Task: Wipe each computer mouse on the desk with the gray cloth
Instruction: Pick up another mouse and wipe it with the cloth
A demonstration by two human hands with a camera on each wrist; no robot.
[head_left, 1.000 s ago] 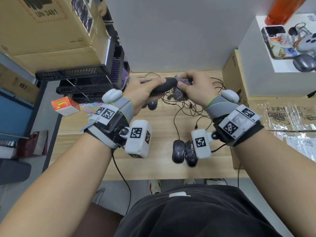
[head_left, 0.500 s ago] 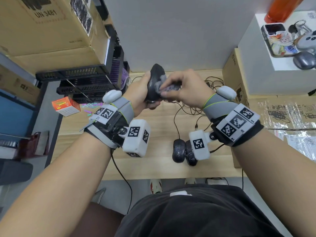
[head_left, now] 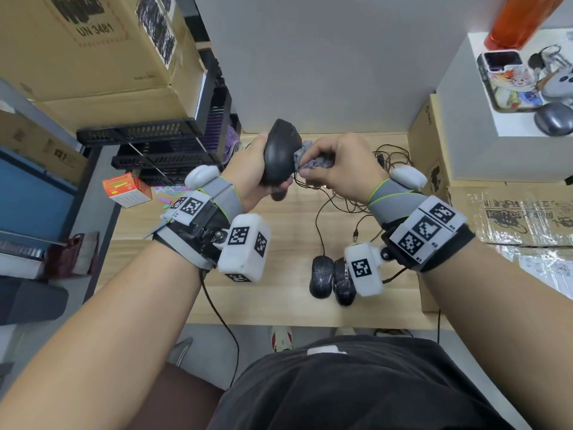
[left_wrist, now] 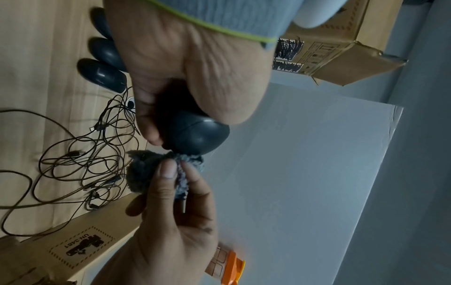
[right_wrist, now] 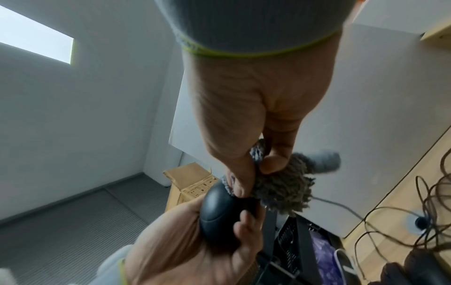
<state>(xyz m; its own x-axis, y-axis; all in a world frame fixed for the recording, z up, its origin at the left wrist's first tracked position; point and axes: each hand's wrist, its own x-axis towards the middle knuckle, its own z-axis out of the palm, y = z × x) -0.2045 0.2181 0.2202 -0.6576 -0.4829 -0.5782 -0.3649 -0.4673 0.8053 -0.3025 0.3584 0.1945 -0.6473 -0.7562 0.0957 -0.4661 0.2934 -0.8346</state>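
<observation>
A: What has the left hand point(head_left: 252, 169) got?

B: Its grip is wrapped around a black mouse point(head_left: 280, 152), held upright above the surface point(head_left: 279, 308), fingers curled under the mouse's lower end.

A: And the right hand point(head_left: 339, 167)?

B: At 3 o'clock of the mouse, thumb and fingers pinch the bunched gray cloth point(head_left: 310, 158), which touches the mouse's right side. Both wrists are raised, knuckles toward the wall.

A: Other mice?

B: Two dark mice point(head_left: 322, 276) lie side by side at 6 o'clock, near the front edge.
</observation>
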